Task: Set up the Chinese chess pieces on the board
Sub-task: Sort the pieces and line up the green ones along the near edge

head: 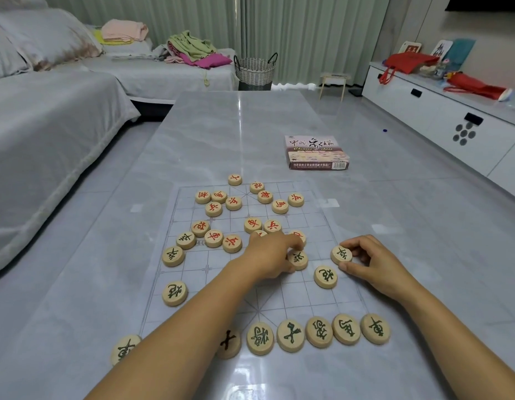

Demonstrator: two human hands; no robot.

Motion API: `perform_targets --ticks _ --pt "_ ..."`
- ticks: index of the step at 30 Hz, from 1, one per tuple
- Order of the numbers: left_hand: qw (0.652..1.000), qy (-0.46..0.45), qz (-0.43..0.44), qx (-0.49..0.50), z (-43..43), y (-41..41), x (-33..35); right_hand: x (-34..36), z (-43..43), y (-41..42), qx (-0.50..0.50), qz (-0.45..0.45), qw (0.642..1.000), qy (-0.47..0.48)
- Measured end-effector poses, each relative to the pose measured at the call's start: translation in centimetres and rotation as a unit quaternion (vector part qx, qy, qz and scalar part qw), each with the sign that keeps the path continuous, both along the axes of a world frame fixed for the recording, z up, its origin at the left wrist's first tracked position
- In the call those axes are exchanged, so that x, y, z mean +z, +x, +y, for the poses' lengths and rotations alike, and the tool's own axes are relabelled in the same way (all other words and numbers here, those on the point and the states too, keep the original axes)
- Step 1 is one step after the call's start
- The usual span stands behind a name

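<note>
A clear plastic chess board (190, 272) lies on the grey table. Round wooden pieces with red characters (218, 197) sit scattered over its far half. Green-lettered pieces stand in a row (318, 332) along the near edge, and others (175, 293) sit on the near half. My left hand (275, 256) reaches across the board, fingertips pinching a green piece (298, 259). My right hand (371, 262) grips another green piece (341, 254) at the board's right edge. A green piece (325, 277) lies between the hands. My left arm hides part of the near row.
The chess set's box (316, 153) lies on the table beyond the board. A grey sofa (48, 140) runs along the left, a woven basket (254, 70) stands past the table's far end, and a white cabinet (452, 119) is on the right.
</note>
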State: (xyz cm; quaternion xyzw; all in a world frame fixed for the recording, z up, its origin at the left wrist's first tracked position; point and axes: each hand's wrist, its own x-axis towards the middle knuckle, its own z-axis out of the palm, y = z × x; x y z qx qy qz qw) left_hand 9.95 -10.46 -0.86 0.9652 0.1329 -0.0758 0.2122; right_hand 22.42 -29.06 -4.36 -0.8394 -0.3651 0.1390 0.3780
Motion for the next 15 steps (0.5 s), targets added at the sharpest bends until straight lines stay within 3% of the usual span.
perform_targets --ticks 6,15 --pt "0.997 -0.017 -0.040 0.067 -0.73 0.47 -0.72 -0.21 -0.01 0.06 0.000 -0.006 1.000 0.006" --pt "0.996 0.002 -0.050 0.077 -0.90 0.56 -1.07 -0.79 -0.10 0.23 -0.005 -0.006 1.000 0.022"
